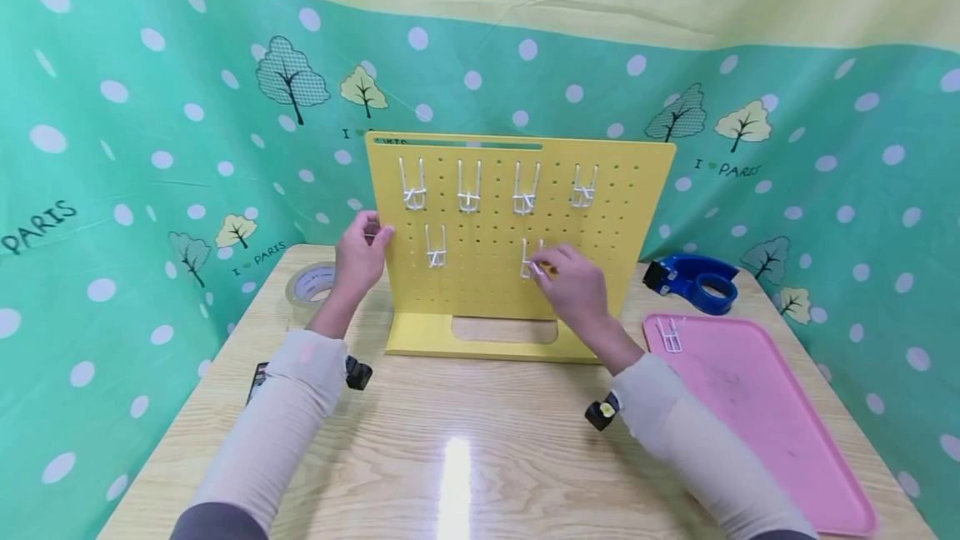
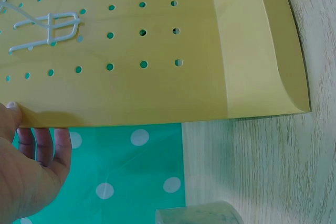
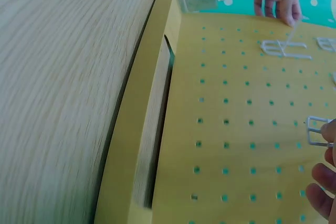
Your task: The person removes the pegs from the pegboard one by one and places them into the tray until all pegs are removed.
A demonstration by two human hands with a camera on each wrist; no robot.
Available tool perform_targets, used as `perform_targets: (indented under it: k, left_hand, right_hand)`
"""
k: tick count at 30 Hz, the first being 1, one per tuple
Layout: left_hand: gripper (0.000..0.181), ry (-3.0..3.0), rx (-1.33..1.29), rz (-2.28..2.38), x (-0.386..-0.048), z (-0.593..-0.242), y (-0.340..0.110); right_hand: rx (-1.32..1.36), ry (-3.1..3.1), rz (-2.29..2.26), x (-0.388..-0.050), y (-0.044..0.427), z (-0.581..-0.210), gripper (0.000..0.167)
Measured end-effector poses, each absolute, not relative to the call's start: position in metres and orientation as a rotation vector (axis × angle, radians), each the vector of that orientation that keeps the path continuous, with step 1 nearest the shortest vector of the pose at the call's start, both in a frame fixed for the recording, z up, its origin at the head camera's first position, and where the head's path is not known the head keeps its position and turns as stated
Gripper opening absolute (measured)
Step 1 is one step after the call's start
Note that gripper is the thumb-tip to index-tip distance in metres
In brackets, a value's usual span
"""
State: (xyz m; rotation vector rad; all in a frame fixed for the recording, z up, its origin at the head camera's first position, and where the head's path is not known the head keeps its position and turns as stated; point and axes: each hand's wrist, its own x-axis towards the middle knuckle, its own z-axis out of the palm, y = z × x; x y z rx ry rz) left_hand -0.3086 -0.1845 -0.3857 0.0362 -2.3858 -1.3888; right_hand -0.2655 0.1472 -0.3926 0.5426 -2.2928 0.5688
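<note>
The right hand [image 1: 576, 286] pinches a white hook [image 1: 524, 261] between thumb and fingers, low on the right half of the yellow board [image 1: 487, 277]. In the head view the hook lies just left of that grip, its long axis running up and down, prongs uppermost, roughly in line with the board's face. The coming move seems to turn on how those prongs meet the holes; whether they are in them I cannot tell, since the fingers cover part of the hook. The right hand is clearly the nearer; the left hand [image 1: 363, 252], well apart, holds the board's left edge.

The right wrist view, with the hook at its right edge, adds that the thumb lies over the hook while the lower fingers hang loose beneath. The left wrist view leaves the right hand out, but shows the left grip closely: thumb on the front face, fingers behind the edge, pinching the board.

Only the head view takes in the pink tray [image 1: 735, 407] at lower right of the frame, with a spare hook [image 1: 671, 335] in its upper left corner, and the blue dispenser [image 1: 697, 283] behind it on the counter [image 1: 405, 440].
</note>
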Motion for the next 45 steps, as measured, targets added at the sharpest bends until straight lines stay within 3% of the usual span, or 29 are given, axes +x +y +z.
perform_targets:
  k: [20,29,45]
  left_hand:
    - [0.026,-2.422,0.045,-1.415,-0.306,-0.382,-0.185]
    - [0.025,-2.424,0.054,-1.409,-0.307,-0.382,-0.186]
    - [0.026,-2.432,0.052,-1.417,-0.308,-0.384,-0.186]
  right_hand:
    - [0.307,-2.573,0.649,-0.236,0.281,-0.39,0.007]
    - [0.167,-2.817,0.59,-0.237,0.349,-0.386,0.018]
    - [0.105,-3.129,0.538,-0.25,0.421,-0.43,0.024]
